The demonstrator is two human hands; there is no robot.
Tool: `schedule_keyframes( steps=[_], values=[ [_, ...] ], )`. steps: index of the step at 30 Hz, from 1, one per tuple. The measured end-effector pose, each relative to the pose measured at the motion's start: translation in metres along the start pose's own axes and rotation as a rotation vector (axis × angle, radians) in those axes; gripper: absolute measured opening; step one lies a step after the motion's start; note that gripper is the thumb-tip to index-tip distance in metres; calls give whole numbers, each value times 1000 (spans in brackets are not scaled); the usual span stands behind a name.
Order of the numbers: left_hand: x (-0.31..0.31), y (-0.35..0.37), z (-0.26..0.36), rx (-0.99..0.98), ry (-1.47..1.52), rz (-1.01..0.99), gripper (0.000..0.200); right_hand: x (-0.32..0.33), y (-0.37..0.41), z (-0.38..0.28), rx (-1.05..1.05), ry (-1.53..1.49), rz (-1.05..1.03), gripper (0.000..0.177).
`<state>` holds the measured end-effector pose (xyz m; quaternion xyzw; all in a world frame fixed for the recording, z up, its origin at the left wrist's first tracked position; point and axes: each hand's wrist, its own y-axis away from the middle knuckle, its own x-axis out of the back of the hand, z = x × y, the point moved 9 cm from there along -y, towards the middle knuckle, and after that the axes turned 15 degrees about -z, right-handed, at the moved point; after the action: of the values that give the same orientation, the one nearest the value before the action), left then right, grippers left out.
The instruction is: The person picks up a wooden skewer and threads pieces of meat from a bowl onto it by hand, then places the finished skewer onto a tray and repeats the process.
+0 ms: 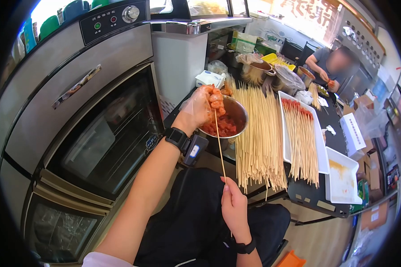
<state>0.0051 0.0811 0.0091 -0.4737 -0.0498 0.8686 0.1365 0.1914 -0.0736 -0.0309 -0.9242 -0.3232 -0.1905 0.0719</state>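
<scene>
My left hand [196, 107], in a clear plastic glove, is closed around red marinated meat pieces [216, 100] at the upper end of a bamboo skewer [219, 147]. Lower down, my right hand [234, 207] is bare and pinches the same skewer, which slants from above the pot to my lap. Just under my left hand stands a metal pot [241, 116] with chunks of red meat [225, 126] in it. To the pot's right lies a thick spread of bamboo skewers [259, 138]. Beyond it a white tray [286, 149] bears several skewers with red meat at their far ends.
A second white tray [338, 180] with an orange stain sits at the table's right edge. Another person [338, 66] works with food at the far end. A glass-doored steel cabinet [107, 138] stands close on my left. A tissue box [210, 78] is behind the pot.
</scene>
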Motion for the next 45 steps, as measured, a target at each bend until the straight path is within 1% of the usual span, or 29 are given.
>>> schedule_keyframes(
  steps=[4,6,10,12,13,14,15,16,18,19,20,22,26,30,32,33,36,38,39,41,45],
  values=[
    [0,1,0,12,-57,27,22,-2,-2,4,2,-22,12,23],
    [-3,0,-4,68,-57,-3,21,-1,-3,3,13,-26,28,23],
    [-1,-2,-10,103,-44,-11,22,1,-6,3,17,-30,35,24],
    [-4,0,-9,87,-176,9,24,4,-8,5,16,-40,58,25],
    [-10,1,-8,89,-179,9,24,6,-10,8,11,-82,64,25],
    [-14,3,-11,134,-189,18,26,9,-12,11,7,-122,71,25],
    [-19,4,-15,177,-200,24,29,10,-14,16,-3,-228,52,26],
    [-18,4,-17,177,-201,17,29,14,-14,14,0,-225,57,26],
    [-13,4,-6,43,-340,-35,33,14,-12,16,-34,-560,7,28],
    [-13,1,-2,2,-442,-77,35,14,-12,16,-37,-614,-8,28],
    [-10,-3,-5,5,-441,-81,35,17,-11,16,-36,-613,-4,28],
    [-25,-3,14,-237,-859,-60,48,18,-10,18,-41,-648,-35,28],
    [-31,-8,2,-267,-852,-104,52,23,-5,21,-33,-648,-47,27],
    [-39,-7,1,-252,-856,-142,53,33,0,24,-25,-603,-45,25],
    [-50,-1,2,-238,-1046,-100,54,37,4,25,-23,-593,-56,26],
    [-53,0,2,-238,-1050,-102,54,39,5,23,-18,-591,-65,26],
    [-59,2,3,-276,-1016,-134,54,45,9,25,-23,-558,-82,26],
    [-61,3,7,-348,-944,-174,54,47,12,27,-36,-528,-89,26],
    [-65,4,7,-348,-946,-176,54,47,14,26,-39,-524,-100,26],
    [-69,9,6,-346,-855,-170,53,48,18,25,-39,-519,-111,27],
    [-79,17,5,-334,-918,-159,53,45,21,23,-30,-623,-164,27]
  ],
)
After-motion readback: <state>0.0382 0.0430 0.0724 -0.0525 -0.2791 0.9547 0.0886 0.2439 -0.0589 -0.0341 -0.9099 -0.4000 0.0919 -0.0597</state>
